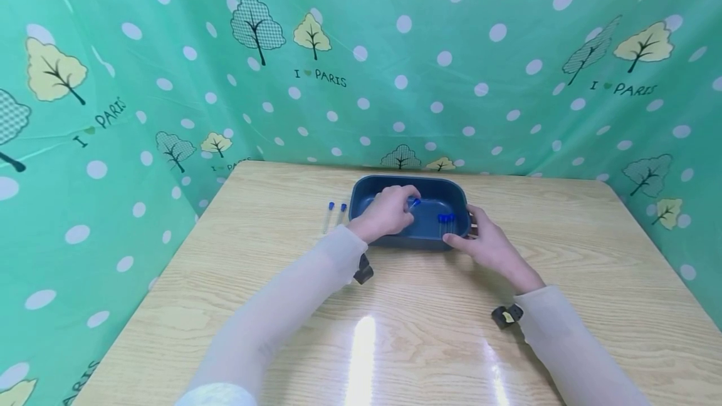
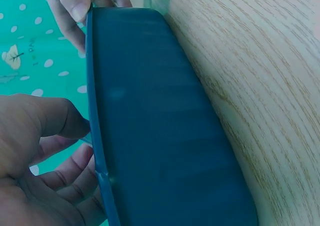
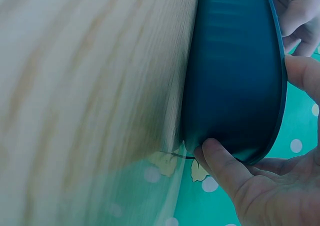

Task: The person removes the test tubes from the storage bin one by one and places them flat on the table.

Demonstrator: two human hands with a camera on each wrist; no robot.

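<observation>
I have the left hand (image 1: 389,213) reaching over the near-left rim of the bin (image 1: 412,244), its thumb and fingers pinching a blue-capped tube (image 1: 415,202). Whether that tube touches the bin floor I can't tell from here. A light pinch seems right for something so slender, and it leaves the cap showing.

The right hand (image 1: 486,242) grips the bin's right end, thumb at the near rim and fingers wrapped against the end wall; I read that as bracing, so the bin won't skid. Just beyond that thumb, three capped tubes (image 1: 445,218) lie side by side inside, caps away from it. To the left of the left hand's fingers, outside the bin, two loose tubes (image 1: 342,208) lie on the tabletop (image 1: 271,262), within what I judge easy reach.

The bin looks like smooth dark-blue plastic, round-cornered with a thin lip. The tubes are slim and clear; glass or plastic, I can't say. Pale wood grain runs under the hands, and dotted green cloth (image 1: 429,80) hangs beyond the fingers.
</observation>
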